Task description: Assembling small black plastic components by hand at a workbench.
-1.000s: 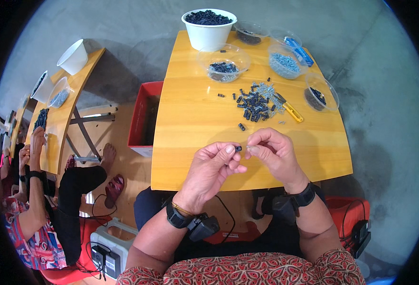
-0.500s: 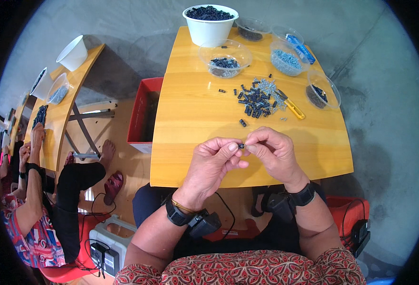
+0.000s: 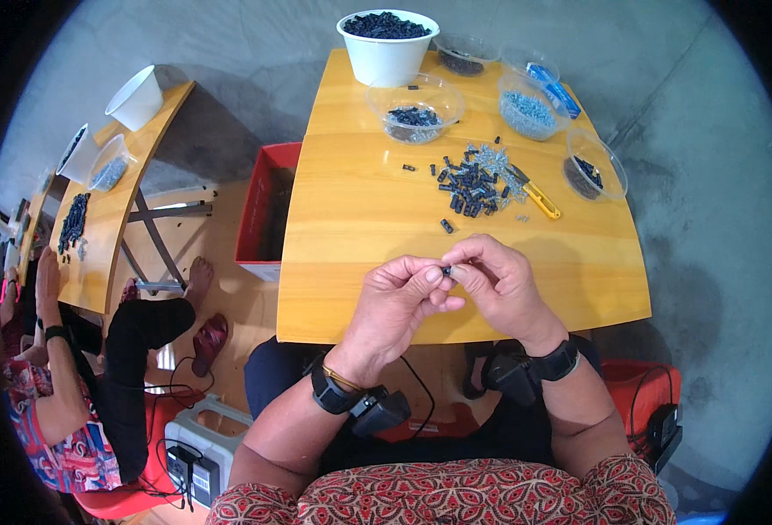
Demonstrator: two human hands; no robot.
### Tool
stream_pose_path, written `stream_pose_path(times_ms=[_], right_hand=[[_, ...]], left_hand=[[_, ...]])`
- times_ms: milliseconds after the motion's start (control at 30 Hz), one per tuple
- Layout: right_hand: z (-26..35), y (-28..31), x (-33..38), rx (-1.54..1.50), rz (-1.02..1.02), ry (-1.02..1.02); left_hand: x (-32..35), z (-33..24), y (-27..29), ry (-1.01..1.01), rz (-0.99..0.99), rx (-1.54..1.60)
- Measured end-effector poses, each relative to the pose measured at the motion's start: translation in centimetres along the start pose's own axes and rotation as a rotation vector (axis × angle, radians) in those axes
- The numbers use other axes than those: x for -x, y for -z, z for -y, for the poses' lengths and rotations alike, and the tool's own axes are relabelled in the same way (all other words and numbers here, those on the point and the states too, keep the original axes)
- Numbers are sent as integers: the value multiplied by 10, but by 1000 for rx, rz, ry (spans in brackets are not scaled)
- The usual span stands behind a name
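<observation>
Between thumb and forefinger, my left hand (image 3: 401, 293) pinches a small black plastic piece (image 3: 446, 271) above the near part of the yellow wooden table (image 3: 342, 297). My right hand (image 3: 497, 278) meets it from the other side, thumb and forefinger pressed together at the piece's end; whatever it grips is too small to make out. Just beyond my hands lies a pile of black plastic pieces (image 3: 473, 185) mixed with small silvery screws (image 3: 494, 159). One loose black piece (image 3: 447, 226) lies nearest to my fingers. A yellow utility knife (image 3: 542, 199) rests against the pile's right side.
At the far edge stand a white bucket (image 3: 384, 57) of black pieces and several clear bowls, one bowl (image 3: 530, 114) full of screws. A red bin (image 3: 259, 210) is left of the table. Further left, a co-worker's hand (image 3: 48, 276) is at another table (image 3: 106, 236).
My hands stay close together, and the right fingers have shifted slightly left against the black piece. The co-worker's hand has drawn back from the dark pile on the other table.
</observation>
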State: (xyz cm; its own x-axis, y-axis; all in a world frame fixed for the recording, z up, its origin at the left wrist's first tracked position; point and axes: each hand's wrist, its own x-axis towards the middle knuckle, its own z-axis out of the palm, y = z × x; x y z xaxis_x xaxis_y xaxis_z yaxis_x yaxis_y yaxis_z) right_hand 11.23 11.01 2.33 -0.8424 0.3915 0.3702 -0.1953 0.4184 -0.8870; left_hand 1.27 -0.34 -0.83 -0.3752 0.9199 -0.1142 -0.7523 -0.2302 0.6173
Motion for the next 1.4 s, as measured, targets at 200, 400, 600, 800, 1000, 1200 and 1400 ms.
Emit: stream_pose_path(times_ms=[200,400,600,800,1000,1200,1400], right_hand=[[-2,7,1,31,-3,5],[18,1,-1,400,103,161],[21,-17,8,670,133,97],[19,13,-16,368,-136,-18],[8,6,-27,575,-89,-70],[-12,4,-34,769,-50,-122],[-2,9,-21,-58,-128,-278]], left_hand=[[2,-5,-1,21,-11,77],[1,-7,1,-4,-46,101],[-1,-8,8,12,-150,-3],[4,-22,7,50,57,181],[7,-27,9,17,151,250],[9,-31,12,44,167,338],[8,-33,12,-72,-14,107]])
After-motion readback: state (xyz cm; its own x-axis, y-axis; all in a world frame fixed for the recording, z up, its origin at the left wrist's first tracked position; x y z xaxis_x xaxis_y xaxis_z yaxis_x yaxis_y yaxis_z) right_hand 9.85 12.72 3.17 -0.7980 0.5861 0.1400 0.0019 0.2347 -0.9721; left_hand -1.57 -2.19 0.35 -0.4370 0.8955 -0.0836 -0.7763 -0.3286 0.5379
